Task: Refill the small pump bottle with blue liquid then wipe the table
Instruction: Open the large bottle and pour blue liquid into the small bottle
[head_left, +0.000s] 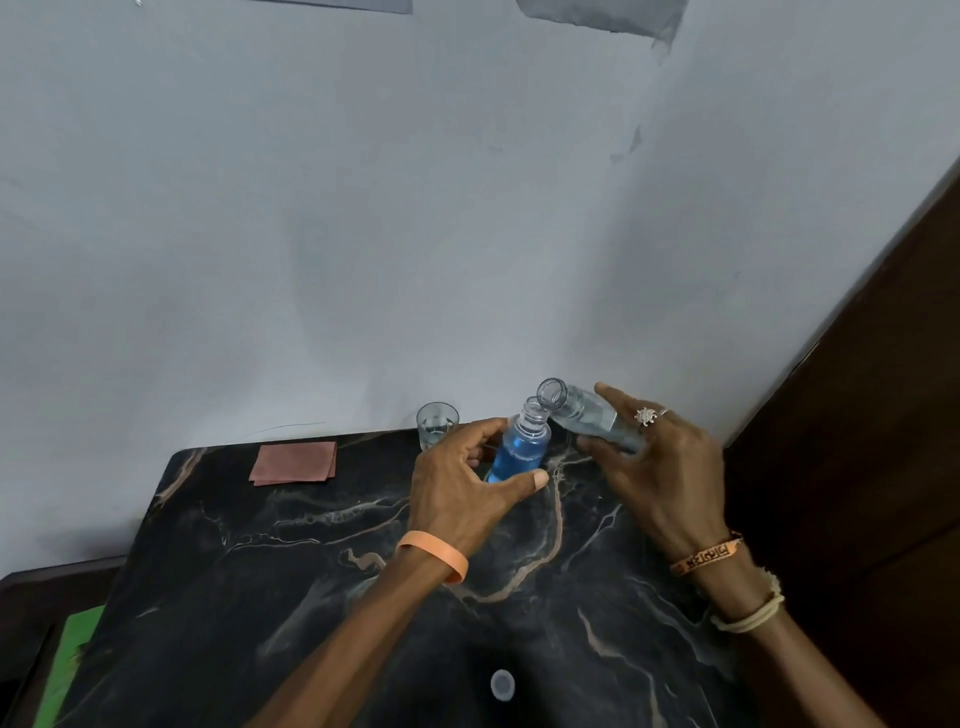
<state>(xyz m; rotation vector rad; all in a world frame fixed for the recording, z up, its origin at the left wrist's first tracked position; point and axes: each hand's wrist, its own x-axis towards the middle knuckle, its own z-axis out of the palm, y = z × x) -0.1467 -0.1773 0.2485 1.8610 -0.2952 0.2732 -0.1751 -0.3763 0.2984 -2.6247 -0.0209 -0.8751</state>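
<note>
A small clear bottle (522, 447), uncapped and mostly full of blue liquid, stands upright on the black marble table (322, 571) near the wall. My left hand (462, 488) wraps around its lower body. My right hand (660, 467) holds a larger clear bottle (587, 413) tipped sideways, its open mouth just above and beside the small bottle's neck. The larger bottle looks nearly empty. No stream of liquid is visible between the two.
A folded pinkish-brown cloth (295, 462) lies at the table's back left. A small clear glass (437, 423) stands by the wall, left of the bottles. A round white cap (502, 684) rests near the front edge. A dark wooden panel (857, 415) borders the right.
</note>
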